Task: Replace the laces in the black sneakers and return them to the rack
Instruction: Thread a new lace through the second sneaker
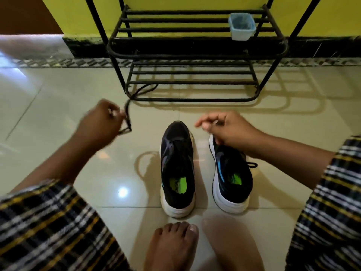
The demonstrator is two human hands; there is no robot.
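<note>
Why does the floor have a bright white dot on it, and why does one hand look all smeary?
In the head view, the dot is glare: a light mirrored in the shiny floor tiles. The left hand looks smeared from motion blur as it holds the black lace; the right hand is a little sharper. The wide lens also bends the shoe rack bars, which throw striped shadows.

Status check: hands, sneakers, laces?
Left hand grips black lace; right hand over right sneaker, fingers loosely curled. Left sneaker unlaced, both on floor. Rack holds only a tub.
</note>
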